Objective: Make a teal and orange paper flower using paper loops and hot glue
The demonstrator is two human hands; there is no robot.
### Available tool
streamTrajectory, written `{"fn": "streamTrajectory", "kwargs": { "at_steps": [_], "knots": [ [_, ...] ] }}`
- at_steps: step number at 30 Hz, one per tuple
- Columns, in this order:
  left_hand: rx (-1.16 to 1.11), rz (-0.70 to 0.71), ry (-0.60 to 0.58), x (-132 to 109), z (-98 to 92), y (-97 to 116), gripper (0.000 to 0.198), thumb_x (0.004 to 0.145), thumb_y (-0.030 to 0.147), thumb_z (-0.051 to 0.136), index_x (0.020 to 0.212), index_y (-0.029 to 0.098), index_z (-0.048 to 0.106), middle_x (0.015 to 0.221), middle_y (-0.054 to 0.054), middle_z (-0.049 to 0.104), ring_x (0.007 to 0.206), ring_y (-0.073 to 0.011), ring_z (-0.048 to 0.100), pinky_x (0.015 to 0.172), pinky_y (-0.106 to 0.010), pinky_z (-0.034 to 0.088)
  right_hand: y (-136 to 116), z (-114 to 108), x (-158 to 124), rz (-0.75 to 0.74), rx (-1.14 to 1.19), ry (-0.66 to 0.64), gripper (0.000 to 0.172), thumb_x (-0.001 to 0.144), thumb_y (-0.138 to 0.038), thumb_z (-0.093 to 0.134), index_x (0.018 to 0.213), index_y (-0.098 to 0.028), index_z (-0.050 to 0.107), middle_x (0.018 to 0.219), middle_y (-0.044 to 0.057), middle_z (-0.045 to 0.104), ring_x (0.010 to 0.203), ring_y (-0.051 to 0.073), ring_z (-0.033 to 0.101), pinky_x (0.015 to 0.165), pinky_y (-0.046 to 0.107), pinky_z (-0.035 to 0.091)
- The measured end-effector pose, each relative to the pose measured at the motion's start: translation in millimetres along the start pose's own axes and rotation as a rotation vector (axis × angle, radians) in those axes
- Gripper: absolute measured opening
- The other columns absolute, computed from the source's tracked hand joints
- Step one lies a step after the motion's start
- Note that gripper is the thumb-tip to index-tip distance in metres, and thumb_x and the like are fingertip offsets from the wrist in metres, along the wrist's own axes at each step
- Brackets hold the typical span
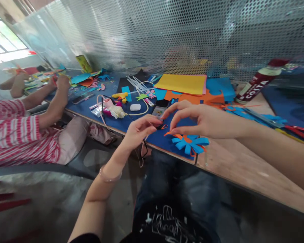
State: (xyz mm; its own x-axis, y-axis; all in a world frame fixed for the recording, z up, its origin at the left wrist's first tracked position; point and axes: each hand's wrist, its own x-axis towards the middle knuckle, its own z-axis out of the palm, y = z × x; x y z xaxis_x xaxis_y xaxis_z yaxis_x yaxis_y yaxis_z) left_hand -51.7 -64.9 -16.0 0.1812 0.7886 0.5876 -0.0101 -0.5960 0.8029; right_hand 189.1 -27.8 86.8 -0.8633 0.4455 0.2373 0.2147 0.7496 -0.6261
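My left hand (141, 131) is closed, thumb and index finger pinched by a small dark spot; what they hold is too small to make out. A thin orange paper loop (164, 127) shows just right of those fingertips. My right hand (192, 118) bends in from the right, its index finger reaching the left fingertips. Its thumb and middle finger come together at an orange paper strip (168, 134). Below the right hand, a blue paper flower (188, 145) with looped petals and orange paper under it lies on the blue mat (158, 139).
Yellow sheets (182, 83), orange paper (207, 98) and a yellow glue gun (121, 97) lie behind. A white earphone case (135, 107) sits left. A dark red bottle (262, 81) and red-handled scissors (300, 132) are right. At left, a co-worker in striped sleeves (20, 135) handles something.
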Motion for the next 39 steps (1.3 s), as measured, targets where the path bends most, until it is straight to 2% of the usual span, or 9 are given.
{"fn": "streamTrajectory", "kwargs": {
  "at_steps": [2,4,9,13,17,21,27,33,39],
  "knots": [
    [0.186,0.038,0.051,5.4,-4.0,2.1,0.019,0.087,0.034,0.074,0.102,0.023,0.076,0.100,-0.007,0.074,0.091,-0.0178,0.066,0.080,-0.028,0.050,-0.8,-1.0,-27.6,0.050,-0.062,0.088,0.020,0.089,-0.045,0.067,0.083,-0.027,0.073,0.124,0.004,0.065,0.118,0.025,0.058,0.099,0.043,0.047],
    [0.398,0.088,-0.029,12.9,-4.2,2.8,0.017,0.088,0.031,0.072,0.102,0.023,0.076,0.100,-0.007,0.074,0.096,-0.0194,0.066,0.085,-0.031,0.050,-1.4,2.4,-59.2,0.056,-0.151,0.193,0.018,0.092,-0.044,0.063,0.085,-0.029,0.072,0.124,0.003,0.064,0.118,0.026,0.058,0.097,0.044,0.048],
    [0.619,0.258,-0.672,33.3,21.5,-12.1,0.039,0.085,0.040,0.074,0.121,0.025,0.069,0.124,-0.009,0.072,0.120,-0.0257,0.063,0.105,-0.043,0.048,-7.0,36.3,-132.9,0.029,-0.493,0.483,0.017,0.092,-0.020,0.060,0.094,-0.036,0.066,0.121,0.001,0.065,0.117,0.026,0.059,0.096,0.046,0.048],
    [0.606,0.348,-0.889,37.3,44.8,-36.0,0.051,0.088,0.038,0.070,0.136,0.023,0.060,0.142,-0.012,0.062,0.139,-0.0283,0.052,0.115,-0.046,0.043,-10.9,75.7,-167.7,0.044,-0.611,0.607,0.029,0.088,-0.013,0.061,0.102,-0.038,0.065,0.114,0.001,0.066,0.103,0.024,0.063,0.086,0.043,0.052],
    [0.578,0.429,-0.870,34.3,53.1,-52.2,0.039,0.090,0.029,0.066,0.128,0.023,0.065,0.135,-0.011,0.067,0.133,-0.0264,0.058,0.110,-0.045,0.050,-4.9,96.0,-180.6,0.043,-0.723,0.651,0.032,0.084,-0.010,0.068,0.105,-0.034,0.067,0.113,0.002,0.067,0.100,0.024,0.061,0.092,0.042,0.050],
    [0.552,0.407,-0.769,38.3,56.9,-54.9,0.031,0.091,0.026,0.063,0.121,0.022,0.069,0.122,-0.007,0.075,0.119,-0.0234,0.068,0.102,-0.038,0.056,8.6,90.8,-174.8,-0.017,-0.755,0.626,0.030,0.084,-0.008,0.069,0.108,-0.026,0.067,0.113,0.006,0.068,0.098,0.021,0.062,0.094,0.040,0.050],
    [0.531,0.081,-0.674,66.3,69.6,-42.5,0.027,0.095,0.026,0.058,0.116,0.018,0.073,0.104,-0.007,0.080,0.089,-0.0151,0.074,0.078,-0.024,0.055,26.8,59.1,-150.9,0.058,-0.560,0.693,0.012,0.090,-0.015,0.063,0.093,-0.026,0.066,0.111,0.005,0.067,0.107,0.021,0.064,0.087,0.039,0.050],
    [0.420,-0.156,-0.616,105.2,85.8,-38.9,0.030,0.092,0.029,0.060,0.115,0.015,0.072,0.076,-0.002,0.074,0.060,-0.0088,0.060,0.057,-0.020,0.044,38.5,11.0,-127.7,0.251,-0.231,0.594,0.006,0.093,-0.033,0.065,0.092,-0.030,0.070,0.114,-0.001,0.068,0.109,0.018,0.065,0.098,0.039,0.048],
    [0.268,-0.245,-0.654,132.0,93.1,-49.4,0.033,0.092,0.031,0.060,0.117,0.012,0.069,0.085,-0.006,0.076,0.065,-0.0099,0.063,0.059,-0.021,0.048,52.8,-10.3,-122.7,0.298,-0.206,0.590,0.010,0.088,-0.042,0.069,0.084,-0.034,0.072,0.114,-0.004,0.070,0.111,0.022,0.066,0.095,0.042,0.051]
  ]
}}
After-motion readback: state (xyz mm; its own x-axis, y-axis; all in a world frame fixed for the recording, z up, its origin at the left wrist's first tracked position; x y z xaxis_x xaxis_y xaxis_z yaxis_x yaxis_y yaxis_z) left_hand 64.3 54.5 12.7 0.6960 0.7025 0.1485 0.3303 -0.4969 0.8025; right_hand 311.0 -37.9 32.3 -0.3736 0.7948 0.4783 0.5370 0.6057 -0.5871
